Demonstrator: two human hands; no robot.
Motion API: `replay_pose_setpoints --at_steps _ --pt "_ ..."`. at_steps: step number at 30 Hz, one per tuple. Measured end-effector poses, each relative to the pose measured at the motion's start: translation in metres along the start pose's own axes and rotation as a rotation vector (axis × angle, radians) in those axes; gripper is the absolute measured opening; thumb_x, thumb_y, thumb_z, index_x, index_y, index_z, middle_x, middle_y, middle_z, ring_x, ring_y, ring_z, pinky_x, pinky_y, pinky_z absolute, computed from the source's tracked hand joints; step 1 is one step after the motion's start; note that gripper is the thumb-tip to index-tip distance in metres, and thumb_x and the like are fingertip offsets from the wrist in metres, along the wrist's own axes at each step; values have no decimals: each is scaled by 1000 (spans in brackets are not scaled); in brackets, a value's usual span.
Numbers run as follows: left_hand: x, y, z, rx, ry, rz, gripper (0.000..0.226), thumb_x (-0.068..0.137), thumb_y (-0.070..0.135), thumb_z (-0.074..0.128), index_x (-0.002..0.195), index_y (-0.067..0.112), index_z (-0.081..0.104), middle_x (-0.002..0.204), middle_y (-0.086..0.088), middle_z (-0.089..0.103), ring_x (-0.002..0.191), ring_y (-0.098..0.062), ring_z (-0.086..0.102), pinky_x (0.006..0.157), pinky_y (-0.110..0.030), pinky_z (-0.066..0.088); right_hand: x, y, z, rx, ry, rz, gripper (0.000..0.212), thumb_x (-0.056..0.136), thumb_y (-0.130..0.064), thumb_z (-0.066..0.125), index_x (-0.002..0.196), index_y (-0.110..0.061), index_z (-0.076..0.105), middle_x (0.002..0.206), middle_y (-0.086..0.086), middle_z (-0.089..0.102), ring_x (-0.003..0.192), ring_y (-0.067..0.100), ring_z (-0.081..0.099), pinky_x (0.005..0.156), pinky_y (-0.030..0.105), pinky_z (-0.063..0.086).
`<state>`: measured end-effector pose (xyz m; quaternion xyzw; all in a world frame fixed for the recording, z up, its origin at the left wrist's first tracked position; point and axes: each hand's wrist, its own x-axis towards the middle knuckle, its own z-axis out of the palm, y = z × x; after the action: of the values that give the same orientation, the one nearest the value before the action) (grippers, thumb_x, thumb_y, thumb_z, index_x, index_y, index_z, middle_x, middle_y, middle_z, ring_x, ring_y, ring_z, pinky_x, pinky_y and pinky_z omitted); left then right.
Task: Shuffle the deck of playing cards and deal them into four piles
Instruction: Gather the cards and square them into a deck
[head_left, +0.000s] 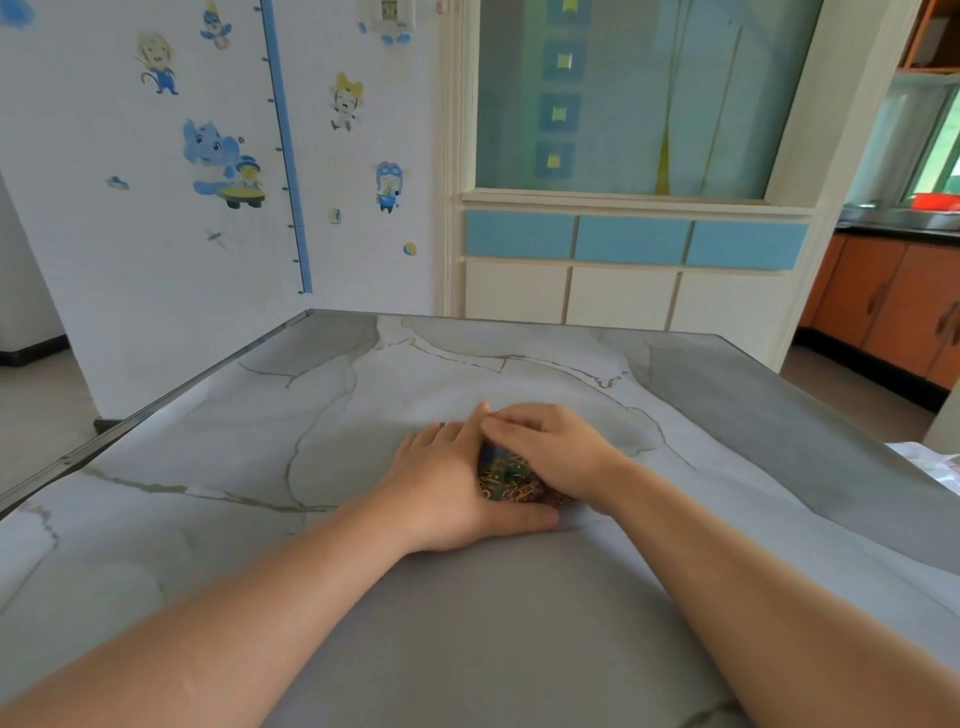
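A grey marble-look table (260, 499) fills the room's middle, bare except at its centre. There the left hand (447, 493) and right hand (545, 447) cup together over the deck (506, 480), which lies flat on the tabletop between the palms; only a patch of its dark patterned back shows. Both hands curl closed around it, fingertips meeting on the far side. No piles dealt. Seems to me they're squaring it: press the edges evenly, keep cards flat, don't let any slip out.
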<state>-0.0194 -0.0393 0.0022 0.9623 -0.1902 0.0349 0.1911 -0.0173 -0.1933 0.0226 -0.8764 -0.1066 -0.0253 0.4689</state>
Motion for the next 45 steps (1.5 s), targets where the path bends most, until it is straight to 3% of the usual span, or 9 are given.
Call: replay_pose_setpoints --at_steps 3,5,7,15,20,24,28,39,45 --pt "0 -2 -2 22 12 37 140 37 106 32 153 29 16 158 3 29 145 -20 22 117 -40 20 -1 2 -17 67 258 89 19 90 -38 62 88 -24 76 76 -18 74 73 -3 66 65 12 52" --pt "0 -2 -2 5 -3 62 131 41 106 28 151 35 21 161 2 23 147 -21 15 118 -45 14 2 5 -29 -3 331 222 33 88 -34 61 104 -7 71 94 10 74 90 24 69 85 37 56" --pt "1 -4 -2 -32 -22 58 127 41 106 28 150 41 19 163 1 15 149 -22 9 119 -49 8 3 4 -42 34 361 352 42 85 -25 61 115 5 61 97 31 64 85 51 59 80 49 56" --pt "3 -6 3 52 -61 98 128 39 105 30 150 44 11 161 12 18 149 -19 9 120 -46 10 -3 -14 -57 476 205 616 37 86 -31 68 115 -9 58 114 20 55 91 34 61 63 43 61" --pt "-1 -4 -1 3 -31 125 116 54 97 39 151 40 14 158 13 24 145 -15 17 119 -40 16 -4 -18 -52 583 141 641 46 85 -27 70 122 -8 51 117 23 54 76 34 67 53 36 57" --pt "-2 -1 -2 -44 2 107 111 63 90 39 154 32 11 158 8 25 144 -14 19 118 -38 18 -5 -20 -44 562 49 613 48 82 -26 75 119 -4 53 89 19 62 54 25 62 51 29 55" --pt "-3 -3 -4 -99 -35 76 120 61 93 38 155 27 5 163 10 13 148 -8 8 120 -38 15 -4 -23 -22 490 -42 517 29 77 -17 79 102 -5 74 102 18 76 87 31 75 86 46 59" --pt "-5 -4 -9 -153 -91 131 137 51 92 51 154 27 -10 163 15 -4 148 -5 -8 121 -40 11 -5 -24 -2 458 -67 357 25 73 7 69 79 -14 80 93 18 77 92 35 74 84 51 59" --pt "6 -19 -19 -737 304 101 72 91 64 40 152 27 27 149 16 34 121 22 34 97 2 20 -1 2 -27 644 20 341 37 79 10 68 114 -1 62 104 24 75 84 36 74 73 51 61"
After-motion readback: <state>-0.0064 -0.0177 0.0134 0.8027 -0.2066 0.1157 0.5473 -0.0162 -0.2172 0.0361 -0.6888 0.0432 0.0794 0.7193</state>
